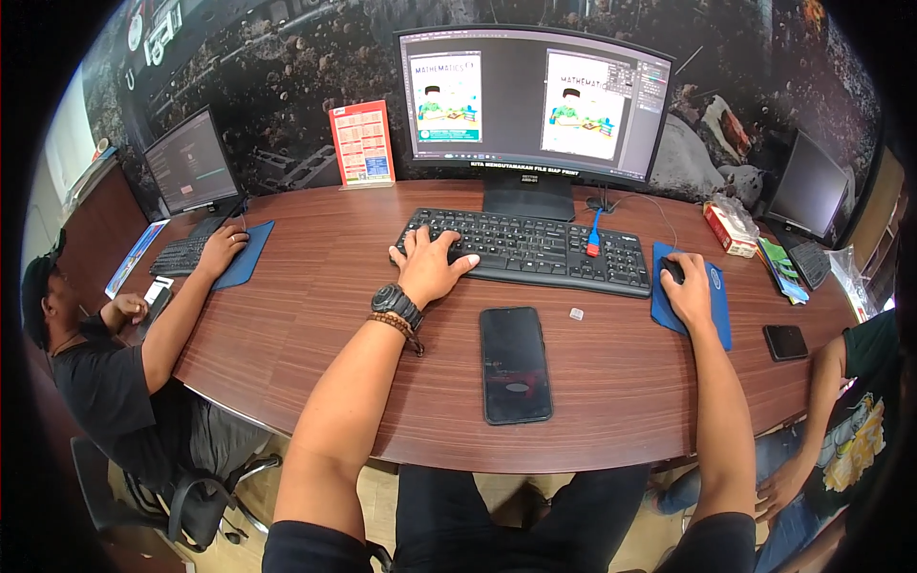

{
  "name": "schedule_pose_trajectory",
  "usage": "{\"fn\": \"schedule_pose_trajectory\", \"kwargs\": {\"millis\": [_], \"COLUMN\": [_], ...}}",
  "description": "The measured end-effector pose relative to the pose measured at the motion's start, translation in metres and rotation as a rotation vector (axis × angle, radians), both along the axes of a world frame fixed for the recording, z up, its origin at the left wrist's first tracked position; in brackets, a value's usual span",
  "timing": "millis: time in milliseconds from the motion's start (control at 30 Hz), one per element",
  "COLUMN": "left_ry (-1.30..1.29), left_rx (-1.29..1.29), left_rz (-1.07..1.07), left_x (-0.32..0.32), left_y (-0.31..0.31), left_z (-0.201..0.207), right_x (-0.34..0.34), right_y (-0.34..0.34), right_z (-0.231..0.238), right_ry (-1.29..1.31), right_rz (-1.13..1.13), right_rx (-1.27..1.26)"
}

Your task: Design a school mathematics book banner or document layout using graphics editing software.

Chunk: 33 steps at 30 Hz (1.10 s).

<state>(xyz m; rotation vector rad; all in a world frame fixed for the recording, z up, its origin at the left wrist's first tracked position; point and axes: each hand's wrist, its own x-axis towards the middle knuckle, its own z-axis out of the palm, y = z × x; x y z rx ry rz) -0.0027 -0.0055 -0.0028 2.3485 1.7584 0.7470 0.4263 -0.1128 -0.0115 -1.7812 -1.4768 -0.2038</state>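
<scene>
My left hand rests with spread fingers on the left end of a black keyboard, a dark watch and a beaded bracelet on its wrist. Over at the right, my right hand is wrapped over a black computer mouse on a blue mouse pad. A wide monitor behind the keyboard shows two illustrated book covers in an editing window. The red end of a blue cable lies over the keyboard's right part. Between my forearms a black phone lies flat, near a small pale piece.
A red-framed calendar stands left of the monitor. At the left, a co-worker reaches to another mouse pad by a second screen. On the right are a small box, a phone, another screen and a seated person.
</scene>
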Motion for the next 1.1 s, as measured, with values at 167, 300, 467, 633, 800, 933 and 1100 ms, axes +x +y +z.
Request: {"fn": "schedule_pose_trajectory", "kwargs": {"millis": [167, 300, 467, 633, 800, 933, 1100], "left_ry": [0.000, 0.000, -0.001, 0.001, 0.006, 0.009, 0.010], "left_rx": [-0.022, -0.022, -0.025, -0.037, -0.057, -0.058, 0.001], "left_rz": [-0.022, -0.019, -0.024, -0.022, -0.010, -0.011, -0.010], "left_x": [0.0000, -0.0004, 0.0005, -0.0001, 0.0016, 0.0011, 0.0005], "left_y": [0.0008, -0.0002, -0.0004, -0.0019, -0.0020, -0.0019, 0.0009], "left_z": [0.0001, 0.0004, 0.0009, 0.0032, 0.0046, 0.0031, -0.0007], "right_x": [-0.0003, -0.0014, 0.0000, -0.0031, -0.0003, -0.0024, -0.0014], "right_y": [-0.0013, -0.0015, -0.0012, -0.0014, -0.0008, -0.0010, -0.0009], "right_z": [0.0008, 0.0014, 0.0007, 0.0016, 0.0003, 0.0010, 0.0008], "right_ry": [-0.010, -0.014, -0.017, -0.006, -0.008, 0.001, -0.002], "right_rz": [0.096, 0.114, 0.123, 0.085, 0.057, 0.052, -0.019], "right_rx": [0.001, 0.018, 0.028, 0.020, 0.012, 0.009, 0.005]}}
